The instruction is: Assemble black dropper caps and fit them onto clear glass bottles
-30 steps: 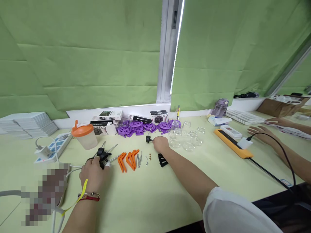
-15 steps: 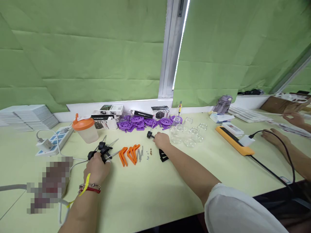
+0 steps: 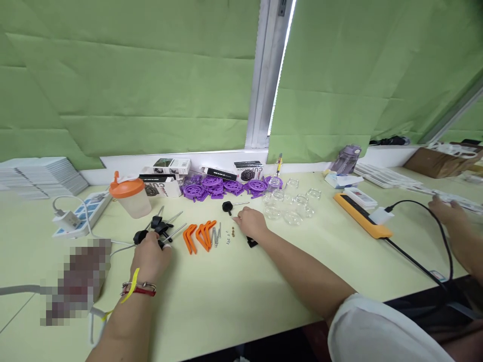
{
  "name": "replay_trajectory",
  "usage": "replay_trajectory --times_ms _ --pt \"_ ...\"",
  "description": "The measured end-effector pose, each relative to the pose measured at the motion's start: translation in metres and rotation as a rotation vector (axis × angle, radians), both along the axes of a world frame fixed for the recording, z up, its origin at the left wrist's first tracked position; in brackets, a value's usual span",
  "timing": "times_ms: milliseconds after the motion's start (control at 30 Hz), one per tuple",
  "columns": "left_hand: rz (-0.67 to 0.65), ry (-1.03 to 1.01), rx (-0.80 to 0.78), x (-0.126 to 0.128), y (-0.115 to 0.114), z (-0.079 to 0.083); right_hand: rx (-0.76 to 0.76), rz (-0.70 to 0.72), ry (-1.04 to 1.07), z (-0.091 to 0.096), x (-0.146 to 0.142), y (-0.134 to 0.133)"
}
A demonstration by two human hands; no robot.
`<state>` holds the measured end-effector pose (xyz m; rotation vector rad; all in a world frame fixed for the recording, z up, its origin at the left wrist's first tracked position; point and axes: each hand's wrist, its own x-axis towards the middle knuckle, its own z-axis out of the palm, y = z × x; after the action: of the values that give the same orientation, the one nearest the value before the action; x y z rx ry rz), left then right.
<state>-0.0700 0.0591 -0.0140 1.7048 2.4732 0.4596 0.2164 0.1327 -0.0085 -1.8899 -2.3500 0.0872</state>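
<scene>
My left hand is closed over a cluster of black plastic knobs with thin metal rods; its fingers partly hide how many it grips. My right hand rests low over the table, fingers slightly apart. Just beyond its fingertips lies a single black knob with a metal rod, apart from them. Black slotted pieces show partly from beneath the right wrist. Between my hands are orange angled pieces, metal bolts, and small nuts and brown bits.
Purple plastic wheel-like parts and cup holder boxes line the back. Clear glass jars stand right of centre. An orange-lidded cup, power strips and an orange power bar are around. Another person's hand is at right.
My right hand has let go of the black knob with the rod, which now lies turned, its rod pointing right. My left hand has barely moved. The other person's hand shifted right.
</scene>
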Motion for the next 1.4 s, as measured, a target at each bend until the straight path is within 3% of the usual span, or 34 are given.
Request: replay_trajectory --times_ms 233,600,833,967,1067,1233,1400 --pt "-0.003 0.002 0.005 -0.002 0.0 0.0 -0.177 -0.181 0.112 0.014 -0.031 0.027" --pt "-0.019 -0.015 0.103 -0.001 0.0 0.004 -0.199 -0.291 0.035 0.012 -0.002 0.042" --pt "-0.032 -0.051 0.321 0.003 -0.003 0.005 -0.094 -0.164 0.084 0.018 -0.002 0.016" --pt "-0.081 -0.076 0.526 0.008 -0.004 0.001 -0.174 -0.021 0.136 0.011 -0.007 -0.016" --pt "-0.109 -0.12 0.616 0.013 -0.003 -0.002 -0.136 0.043 0.094 0.002 -0.011 -0.031" --pt "-0.208 -0.233 0.615 0.021 -0.004 -0.005 -0.031 0.053 -0.027 -0.008 -0.016 -0.034" --pt "-0.327 -0.289 0.577 0.025 -0.005 -0.006 -0.021 0.048 0.0 -0.015 -0.017 -0.031"
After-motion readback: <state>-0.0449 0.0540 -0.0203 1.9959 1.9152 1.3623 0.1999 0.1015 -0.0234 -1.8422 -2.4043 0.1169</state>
